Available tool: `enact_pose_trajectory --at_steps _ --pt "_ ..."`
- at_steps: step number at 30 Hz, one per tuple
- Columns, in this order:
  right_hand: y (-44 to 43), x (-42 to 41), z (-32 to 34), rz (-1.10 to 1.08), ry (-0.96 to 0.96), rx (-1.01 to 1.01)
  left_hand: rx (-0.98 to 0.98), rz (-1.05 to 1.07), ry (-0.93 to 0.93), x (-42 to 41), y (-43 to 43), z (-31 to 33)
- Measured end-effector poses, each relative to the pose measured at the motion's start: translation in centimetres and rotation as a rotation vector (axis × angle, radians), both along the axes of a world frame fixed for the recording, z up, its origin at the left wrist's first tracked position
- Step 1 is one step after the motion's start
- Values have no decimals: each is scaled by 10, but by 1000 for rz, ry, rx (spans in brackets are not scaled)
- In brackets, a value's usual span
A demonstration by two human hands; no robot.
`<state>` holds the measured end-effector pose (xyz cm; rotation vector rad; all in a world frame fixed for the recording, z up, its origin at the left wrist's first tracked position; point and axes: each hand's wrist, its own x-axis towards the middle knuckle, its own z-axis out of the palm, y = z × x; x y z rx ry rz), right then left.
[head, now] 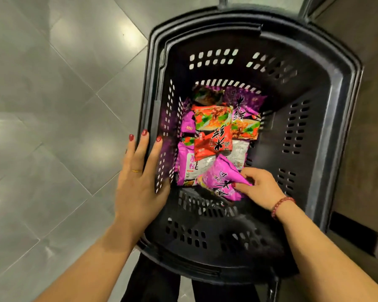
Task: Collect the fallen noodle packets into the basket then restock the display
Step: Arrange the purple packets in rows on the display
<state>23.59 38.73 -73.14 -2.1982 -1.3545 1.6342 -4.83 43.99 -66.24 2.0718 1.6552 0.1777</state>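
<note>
Left hand (pixel 138 182) flat, fingers straight, against left rim of black basket (pixel 340 105). Right hand (pixel 260 188) inside at near end, pinching purple noodle packet (pixel 218 182) above other packets (pixel 212 136) on basket floor.

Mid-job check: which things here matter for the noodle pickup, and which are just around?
Job: black perforated plastic basket; purple noodle packet, pinched by the right hand; red noodle packet atop the pile inside; left hand, flat on the basket's rim.
Just about: grey tiled floor; red bead bracelet; gold ring.
</note>
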Motion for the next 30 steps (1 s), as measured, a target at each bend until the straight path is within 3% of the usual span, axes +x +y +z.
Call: enact_pose_trajectory --at_steps 3,5,7,9,11,14,19,21,23,30 --pt "20 7 46 -159 338 -68 40 -121 18 4 1 5" --pt "35 11 70 -219 523 -151 3 -233 -64 13 -1 7" --pt "49 15 83 -186 661 -222 -249 -229 -246 27 -5 12" --pt "63 20 85 -130 737 -279 -626 -90 -522 43 -6 18" --pt "73 19 81 -84 761 -310 -849 67 -689 53 -5 15" --pt "86 11 65 -117 695 -314 -967 371 -750 62 -9 6" --pt "99 -9 4 -601 437 -78 -964 867 -815 69 -40 -16" --pt "106 -10 -27 -647 232 -14 -948 996 -815 72 -45 -26" --pt "111 -14 -51 -581 89 -43 -931 1046 -774 74 -45 -36" --pt "114 -37 -91 -494 -11 -79 -918 1034 -747 76 -45 -53"
